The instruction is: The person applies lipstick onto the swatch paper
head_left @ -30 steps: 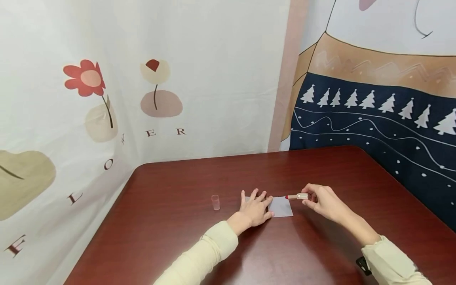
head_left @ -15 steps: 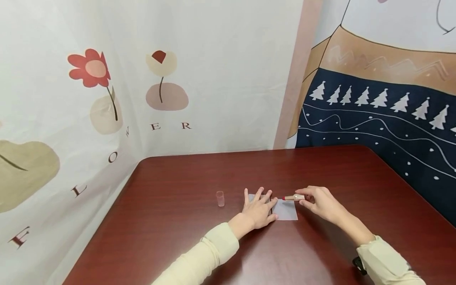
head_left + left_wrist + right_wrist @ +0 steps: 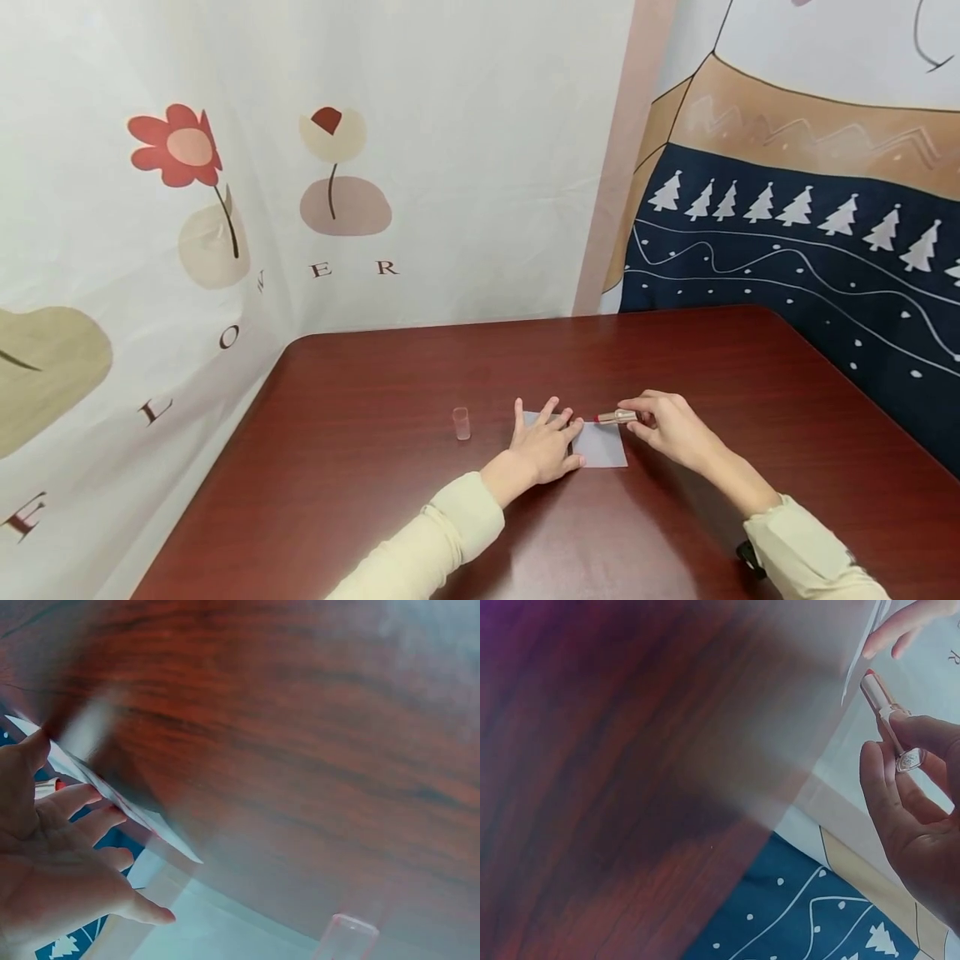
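Note:
A lipstick [image 3: 617, 417] with a red tip and a pale gold tube is pinched between the thumb and fingers of my right hand [image 3: 675, 429]. Its tip points left, right at the upper part of a small white sheet of paper [image 3: 602, 448]. With fingers spread, my left hand [image 3: 542, 446] rests on the left part of that sheet and hides some of it. In the right wrist view the lipstick [image 3: 883, 705] shows its base toward the camera, the tip close to the paper's edge. A clear lipstick cap [image 3: 461, 423] stands on the table, left of my left hand.
The dark red wooden table [image 3: 390, 508] has rounded far corners. A white cloth with printed flowers and letters [image 3: 465, 167] hangs behind and to the left. At the right hangs a navy cloth with white trees [image 3: 795, 250].
My right hand has brought the lipstick left, from the sheet's right edge to over its upper middle. My left hand keeps its place on the paper. The head view has shifted slightly.

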{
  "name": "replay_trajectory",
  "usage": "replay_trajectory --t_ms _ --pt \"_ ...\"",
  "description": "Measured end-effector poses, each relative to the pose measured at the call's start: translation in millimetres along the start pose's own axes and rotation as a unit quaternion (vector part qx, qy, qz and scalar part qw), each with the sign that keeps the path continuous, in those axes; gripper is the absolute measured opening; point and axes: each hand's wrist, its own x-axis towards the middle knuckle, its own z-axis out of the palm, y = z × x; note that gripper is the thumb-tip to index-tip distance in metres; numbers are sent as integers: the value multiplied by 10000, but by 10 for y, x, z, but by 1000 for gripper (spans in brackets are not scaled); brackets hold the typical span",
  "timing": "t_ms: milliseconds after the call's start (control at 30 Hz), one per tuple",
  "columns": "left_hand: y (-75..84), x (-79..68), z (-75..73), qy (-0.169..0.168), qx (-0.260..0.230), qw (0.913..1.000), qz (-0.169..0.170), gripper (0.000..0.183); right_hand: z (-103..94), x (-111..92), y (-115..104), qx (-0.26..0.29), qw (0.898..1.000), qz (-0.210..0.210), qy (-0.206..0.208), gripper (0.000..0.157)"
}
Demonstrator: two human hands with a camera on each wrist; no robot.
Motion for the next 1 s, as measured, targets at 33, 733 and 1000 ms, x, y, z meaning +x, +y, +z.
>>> replay_trajectory --t_ms 33,733,1000 --pt "2 2 -2 5 1 10000 -8 59 4 0 0 3 10000 -2 6 26" --pt "7 27 -34 -111 -252 9996 -78 59 75 23 15 30 9999 -111 117 26" --pt "6 31 -22 -29 -260 9997 -38 58 86 36 18 -8 10000 -23 10 25"
